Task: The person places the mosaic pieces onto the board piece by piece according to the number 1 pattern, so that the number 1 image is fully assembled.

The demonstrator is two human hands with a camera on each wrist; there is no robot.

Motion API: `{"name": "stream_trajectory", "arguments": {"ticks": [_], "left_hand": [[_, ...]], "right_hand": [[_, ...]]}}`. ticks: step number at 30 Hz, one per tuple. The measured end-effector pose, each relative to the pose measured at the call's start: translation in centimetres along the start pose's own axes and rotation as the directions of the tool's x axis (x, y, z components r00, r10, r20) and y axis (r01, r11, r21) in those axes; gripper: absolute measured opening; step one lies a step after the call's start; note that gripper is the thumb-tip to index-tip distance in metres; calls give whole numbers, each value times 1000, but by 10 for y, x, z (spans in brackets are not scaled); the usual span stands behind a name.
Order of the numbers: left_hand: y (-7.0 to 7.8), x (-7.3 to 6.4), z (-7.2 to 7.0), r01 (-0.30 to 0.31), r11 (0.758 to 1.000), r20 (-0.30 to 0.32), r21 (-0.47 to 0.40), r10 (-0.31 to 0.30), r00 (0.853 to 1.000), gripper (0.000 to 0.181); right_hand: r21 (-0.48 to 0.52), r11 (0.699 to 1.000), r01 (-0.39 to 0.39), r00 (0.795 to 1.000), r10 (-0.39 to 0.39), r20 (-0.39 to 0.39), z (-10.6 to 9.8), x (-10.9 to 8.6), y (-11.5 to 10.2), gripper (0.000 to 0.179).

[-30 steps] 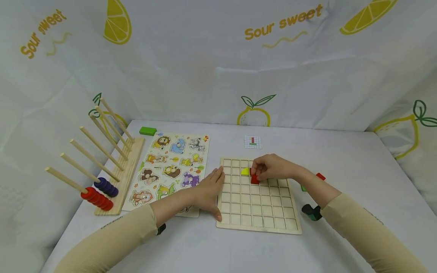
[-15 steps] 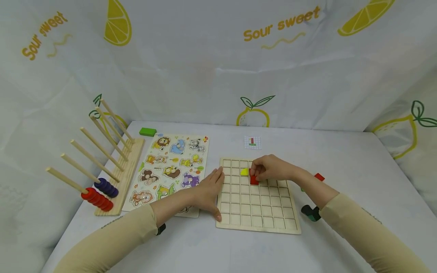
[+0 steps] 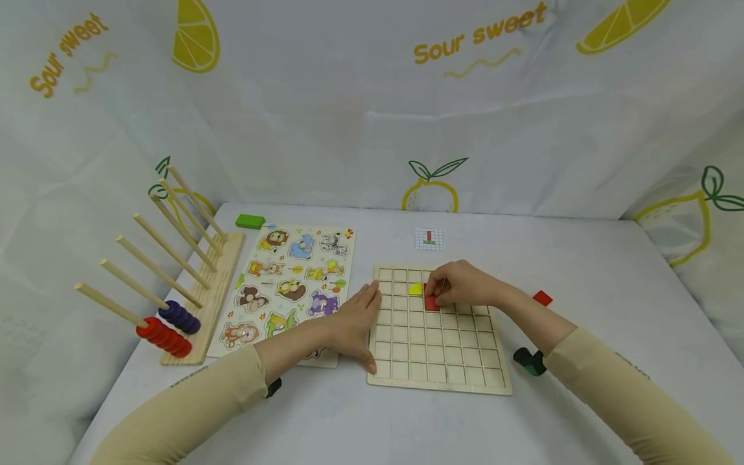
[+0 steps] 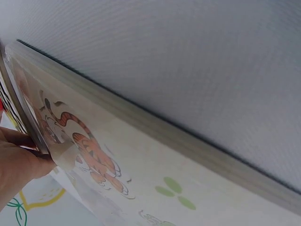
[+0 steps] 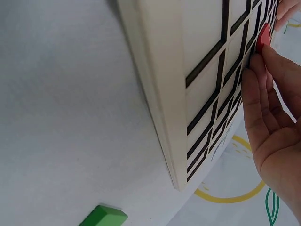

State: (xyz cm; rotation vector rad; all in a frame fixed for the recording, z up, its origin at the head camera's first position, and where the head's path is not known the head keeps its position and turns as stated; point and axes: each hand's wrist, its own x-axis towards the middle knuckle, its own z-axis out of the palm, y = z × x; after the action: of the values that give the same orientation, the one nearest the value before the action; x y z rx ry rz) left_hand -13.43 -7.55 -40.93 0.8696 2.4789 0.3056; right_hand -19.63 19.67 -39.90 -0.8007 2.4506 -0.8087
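Observation:
A wooden grid board lies on the table in front of me. My right hand, over its upper part, pinches a red block with thumb and fingertips, low on the squares. The right wrist view shows that red block at the fingertips; the hand covers part of it. Just left of it, a yellow piece sits on the board. My left hand rests along the board's left edge, fingers straight and thumb spread toward the near corner.
An animal peg puzzle and a wooden rack of dowels with red and purple rings stand left. A small printed grid card lies behind the board. Right are a red piece and, in the right wrist view, a green block.
The red block under my right fingers now lies flatter on the board. My left hand holds its place at the board's edge.

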Motion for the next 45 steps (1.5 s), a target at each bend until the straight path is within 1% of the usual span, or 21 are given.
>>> {"name": "stream_trajectory", "arguments": {"ticks": [6, 17, 30, 33, 37, 40, 45], "left_hand": [[0, 0, 0, 0, 1000, -3, -10, 0, 1000, 138], [-2, 3, 2, 10, 1000, -7, 7, -10, 1000, 140], [-1, 2, 0, 15, 1000, 5, -1, -15, 1000, 139], [-2, 3, -1, 15, 1000, 2, 0, -15, 1000, 139], [-2, 3, -1, 12, 1000, -2, 0, -12, 1000, 139], [-3, 3, 0, 6, 1000, -4, -4, -6, 1000, 139], [-2, 2, 1, 1, 1000, -3, -11, -1, 1000, 139]], "right_hand": [[-2, 1000, -16, 1000, 16, 6, 0, 0, -2, 15], [-8, 1000, -5, 1000, 5, -1, 1, 0, -3, 14], [-27, 1000, -1, 1000, 1, -15, -1, -2, -7, 14], [-27, 1000, -9, 999, 8, -36, -5, -4, -5, 13], [-57, 998, -24, 997, 19, -78, -14, -7, -2, 11], [-64, 997, -47, 994, 40, -102, -22, -13, 1, 11], [-49, 994, -95, 989, 89, -122, -35, -24, 8, 15]]}}
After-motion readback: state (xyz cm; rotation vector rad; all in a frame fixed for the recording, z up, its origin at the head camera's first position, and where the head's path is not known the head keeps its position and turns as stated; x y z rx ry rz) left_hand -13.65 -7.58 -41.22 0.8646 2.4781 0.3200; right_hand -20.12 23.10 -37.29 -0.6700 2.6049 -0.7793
